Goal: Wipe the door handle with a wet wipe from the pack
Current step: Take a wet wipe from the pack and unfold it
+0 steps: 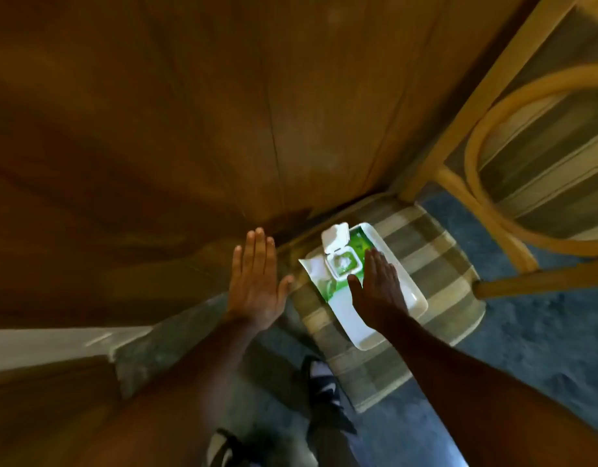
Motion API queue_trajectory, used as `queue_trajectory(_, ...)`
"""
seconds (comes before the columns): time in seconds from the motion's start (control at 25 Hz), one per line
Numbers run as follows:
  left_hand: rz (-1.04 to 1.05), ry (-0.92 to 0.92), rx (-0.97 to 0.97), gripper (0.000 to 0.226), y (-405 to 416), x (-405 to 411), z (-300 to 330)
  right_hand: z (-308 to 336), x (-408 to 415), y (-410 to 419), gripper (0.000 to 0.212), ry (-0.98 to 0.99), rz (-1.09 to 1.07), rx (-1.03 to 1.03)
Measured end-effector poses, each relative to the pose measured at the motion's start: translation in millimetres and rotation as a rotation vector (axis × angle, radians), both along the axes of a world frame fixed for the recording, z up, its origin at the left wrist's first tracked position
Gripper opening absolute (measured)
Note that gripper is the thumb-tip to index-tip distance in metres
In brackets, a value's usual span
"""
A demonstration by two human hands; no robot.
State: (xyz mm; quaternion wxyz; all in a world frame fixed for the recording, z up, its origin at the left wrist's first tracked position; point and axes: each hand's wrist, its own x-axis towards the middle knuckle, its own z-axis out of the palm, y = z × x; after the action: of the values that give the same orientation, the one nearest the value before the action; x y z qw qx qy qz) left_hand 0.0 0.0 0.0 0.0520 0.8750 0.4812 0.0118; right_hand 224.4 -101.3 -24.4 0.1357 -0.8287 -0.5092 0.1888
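Observation:
A green and white pack of wet wipes [341,264] lies in a white tray [415,294] on a striped chair cushion. Its white flip lid [334,239] stands open and a wipe shows in the opening. My right hand [375,288] hovers flat over the pack's right side, fingers extended, holding nothing. My left hand [255,279] is flat and empty too, to the left of the pack, in front of the brown wooden door [189,112]. No door handle is in view.
The striped cushion [435,251] belongs to a bamboo chair [493,203] at the right. Blue carpet [526,348] covers the floor. My shoes [321,382] show below. A pale ledge [54,345] runs along the lower left.

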Motion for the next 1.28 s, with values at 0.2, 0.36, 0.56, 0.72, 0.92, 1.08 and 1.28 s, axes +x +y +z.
queue_trajectory(0.2, 0.025, 0.045, -0.056, 0.083, 11.4, 30.7, -41.1, -53.4, 11.9, 42.9, 0.037, -0.026, 0.024, -0.066)
queue_trajectory(0.36, 0.031, 0.092, -0.081, 0.082, 9.2, 16.3, -57.2, -72.0, 6.9, 71.5, 0.022, 0.019, -0.057, -0.126)
queue_trajectory(0.56, 0.077, 0.045, -0.136, 0.080, 6.2, -27.6, -34.1, -36.5, 8.3, 83.5, 0.018, 0.195, -0.232, 0.003)
queue_trajectory(0.72, 0.225, -0.254, -0.160, 0.077, 21.1, -43.2, 57.8, 80.0, -22.0, 95.4, 0.003, 0.872, -0.528, 0.355)
queue_trajectory(0.92, 0.263, -0.727, 0.061, 0.052, 57.0, -86.1, 240.5, 274.0, -119.3, 138.9, 0.004, 1.366, -0.190, 0.506)
queue_trajectory(1.08, 0.287, -1.096, -0.079, 0.033, 69.6, -144.3, 377.1, 402.6, -193.1, 158.4, 0.013, 1.550, 0.118, 0.557)
queue_trajectory(1.28, 0.217, -1.231, 0.003, 0.026, 56.6, -206.0, 476.1, 489.6, -256.3, 159.7, 0.011, 1.504, 0.326, 0.597)
